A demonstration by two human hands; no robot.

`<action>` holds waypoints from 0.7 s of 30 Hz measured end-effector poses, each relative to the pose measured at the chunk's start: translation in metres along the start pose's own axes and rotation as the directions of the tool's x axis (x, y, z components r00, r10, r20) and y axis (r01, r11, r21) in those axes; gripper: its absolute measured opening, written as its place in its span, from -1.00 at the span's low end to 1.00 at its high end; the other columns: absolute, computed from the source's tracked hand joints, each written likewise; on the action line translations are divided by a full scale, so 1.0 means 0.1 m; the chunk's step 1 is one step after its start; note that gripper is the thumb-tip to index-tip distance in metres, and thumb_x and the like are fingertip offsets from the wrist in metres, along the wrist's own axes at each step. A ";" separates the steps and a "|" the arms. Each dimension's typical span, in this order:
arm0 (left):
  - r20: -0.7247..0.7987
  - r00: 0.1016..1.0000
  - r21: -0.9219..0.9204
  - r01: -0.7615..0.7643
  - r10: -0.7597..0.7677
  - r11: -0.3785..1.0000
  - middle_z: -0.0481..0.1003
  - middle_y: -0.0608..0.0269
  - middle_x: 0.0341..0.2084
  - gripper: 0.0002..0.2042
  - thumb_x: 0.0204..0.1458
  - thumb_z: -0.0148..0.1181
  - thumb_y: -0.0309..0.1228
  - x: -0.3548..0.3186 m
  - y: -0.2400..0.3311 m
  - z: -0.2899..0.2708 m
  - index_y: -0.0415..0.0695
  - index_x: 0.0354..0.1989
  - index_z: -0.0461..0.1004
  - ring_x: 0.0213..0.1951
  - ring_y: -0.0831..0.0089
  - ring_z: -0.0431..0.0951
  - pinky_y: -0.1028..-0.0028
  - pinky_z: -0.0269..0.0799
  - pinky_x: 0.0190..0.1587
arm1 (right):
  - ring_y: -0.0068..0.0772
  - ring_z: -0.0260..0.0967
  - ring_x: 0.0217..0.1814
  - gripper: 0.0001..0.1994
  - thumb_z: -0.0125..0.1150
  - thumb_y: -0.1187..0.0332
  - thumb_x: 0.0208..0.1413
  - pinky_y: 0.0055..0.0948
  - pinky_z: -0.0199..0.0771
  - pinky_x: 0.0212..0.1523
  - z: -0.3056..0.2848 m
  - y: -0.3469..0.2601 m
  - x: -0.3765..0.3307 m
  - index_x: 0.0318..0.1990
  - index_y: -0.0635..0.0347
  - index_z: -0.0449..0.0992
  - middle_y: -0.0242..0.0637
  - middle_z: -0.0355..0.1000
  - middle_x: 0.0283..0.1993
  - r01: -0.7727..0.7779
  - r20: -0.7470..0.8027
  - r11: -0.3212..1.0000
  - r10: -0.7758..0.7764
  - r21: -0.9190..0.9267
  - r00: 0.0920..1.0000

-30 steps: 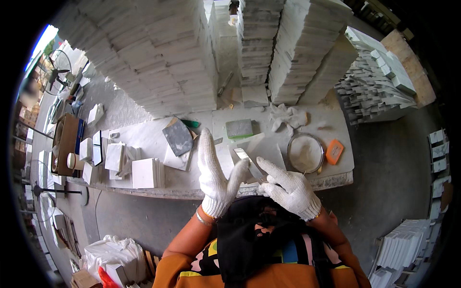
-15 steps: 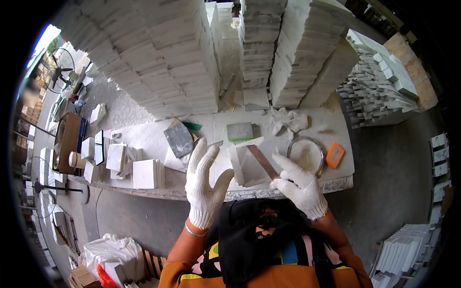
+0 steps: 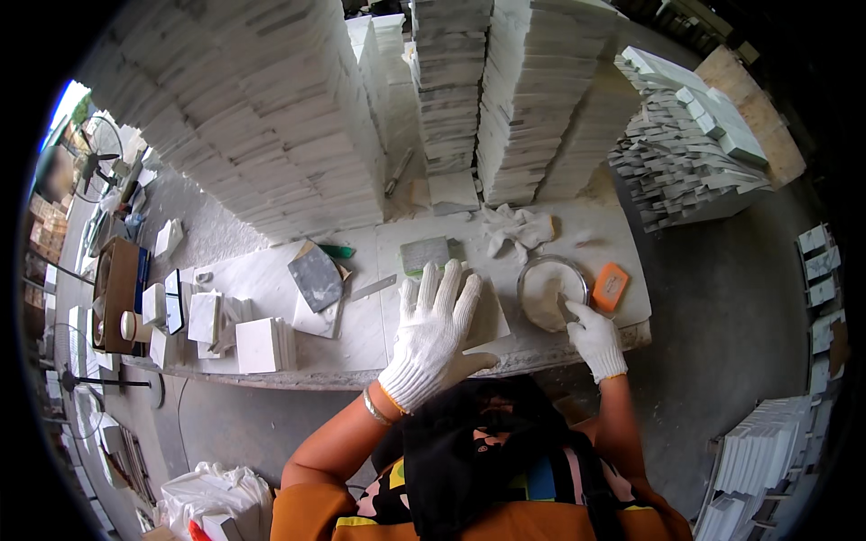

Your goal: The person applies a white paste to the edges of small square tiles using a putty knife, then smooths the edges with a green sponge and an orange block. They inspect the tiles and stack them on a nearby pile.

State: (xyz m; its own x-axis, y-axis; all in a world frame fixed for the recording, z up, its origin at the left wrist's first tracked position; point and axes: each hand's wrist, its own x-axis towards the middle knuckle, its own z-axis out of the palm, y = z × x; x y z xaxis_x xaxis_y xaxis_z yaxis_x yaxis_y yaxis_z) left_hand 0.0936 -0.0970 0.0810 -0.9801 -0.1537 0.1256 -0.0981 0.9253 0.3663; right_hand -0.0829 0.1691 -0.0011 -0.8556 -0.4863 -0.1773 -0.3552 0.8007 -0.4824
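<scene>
My left hand (image 3: 433, 334), in a white knit glove, is spread flat with its fingers apart over a pale stone tile (image 3: 490, 314) that lies near the table's front edge. The hand hides much of that tile. My right hand (image 3: 596, 343), also gloved, is closed around a flat scraper blade (image 3: 566, 307). The blade's tip reaches over the near right side of a round metal-rimmed dish (image 3: 520, 305) holding whitish powder or paste. Just beyond my left fingertips sits a grey-green abrasive block (image 3: 424, 255).
An orange block (image 3: 610, 287) lies right of the dish, with a crumpled white glove (image 3: 516, 231) behind it. Left are a dark grey slab (image 3: 316, 278), a metal ruler (image 3: 374, 288) and white tiles (image 3: 260, 345). Tall tile stacks (image 3: 262, 135) rise at the table's back.
My right hand has carried the scraper blade rightward from above the tile to the dish. My left hand has moved right from beside the tile to over it, fingers now spread flat.
</scene>
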 end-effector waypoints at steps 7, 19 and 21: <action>-0.051 0.999 -0.080 0.002 -0.006 0.997 0.29 -0.03 0.27 0.02 -0.35 0.55 -0.02 0.15 -0.08 -0.02 -0.10 0.38 0.23 0.33 -0.08 0.24 -0.13 0.08 0.35 | 0.10 0.55 -0.09 -0.54 0.20 0.09 0.16 -0.06 0.52 -0.05 0.00 -0.15 -0.05 0.19 -0.01 0.52 0.01 0.60 -0.17 -0.006 0.044 0.997 0.009 -0.072 0.999; 0.415 0.901 -0.801 0.297 -0.124 -0.520 0.40 0.03 0.23 -0.23 -0.06 0.28 -0.42 0.02 -0.19 0.29 -0.31 0.42 0.18 0.25 0.32 0.40 0.31 0.26 0.35 | -0.11 0.40 0.29 -0.44 0.31 0.18 0.23 -0.26 0.40 0.26 -0.87 -1.26 -0.14 0.28 0.32 0.41 -0.03 0.40 0.29 0.662 -0.408 0.639 -0.524 0.391 0.747; 0.320 0.947 -0.846 0.287 0.003 -0.448 0.35 0.03 0.28 -0.19 -0.07 0.34 -0.36 0.06 0.00 0.16 -0.32 0.42 0.18 0.31 0.28 0.35 0.29 0.20 0.38 | -0.09 0.39 0.29 -0.46 0.31 0.18 0.23 -0.23 0.38 0.28 -0.94 -1.49 -0.08 0.27 0.31 0.43 -0.03 0.41 0.28 0.743 -0.463 0.588 -0.588 0.318 0.663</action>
State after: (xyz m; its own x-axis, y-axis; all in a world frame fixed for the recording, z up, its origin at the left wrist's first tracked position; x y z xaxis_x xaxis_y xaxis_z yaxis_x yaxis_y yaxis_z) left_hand 0.0852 -0.0920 0.0669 -0.9840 -0.0318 -0.1752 -0.0917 -0.7525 0.6522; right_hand -0.0585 0.0863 0.1525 -0.5329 -0.6319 0.5629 -0.7253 -0.0016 -0.6885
